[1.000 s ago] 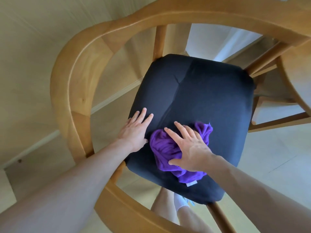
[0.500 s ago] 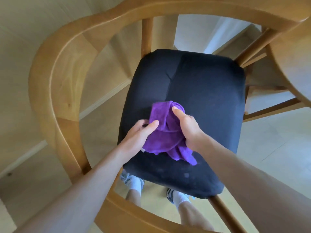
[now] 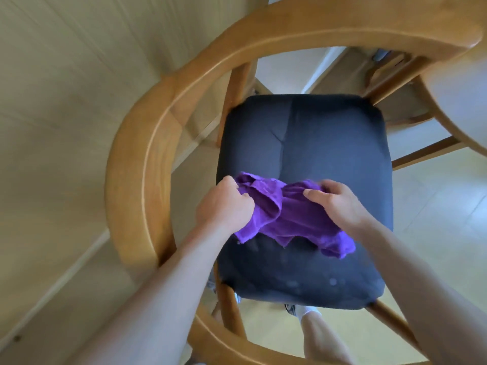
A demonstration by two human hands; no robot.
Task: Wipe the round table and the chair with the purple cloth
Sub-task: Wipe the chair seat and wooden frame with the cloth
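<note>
**Two hands hold a purple cloth over the chair seat**

Two hands hold the crumpled purple cloth (image 3: 287,219) stretched between them at the middle of the frame, above the dark padded seat (image 3: 316,143) of the curved light-wood chair (image 3: 137,164). The cloth is a soft, deep violet fabric, bunched into folds along its upper edge, with ragged corners hanging down toward the lower part of the seat; whether those corners touch the seat cannot be told.

The left hand (image 3: 224,206), left of centre, is closed in a fist round the cloth's left end. The right hand (image 3: 340,204), right of centre, grips the cloth's right end with its fingers curled over the upper edge and the thumb laid across the front. The cloth spans the gap between both hands and trails below the right wrist.

At the right edge of the frame shows part of the pale round wooden table (image 3: 463,101). Pale spots mark the seat's lower edge.
</note>
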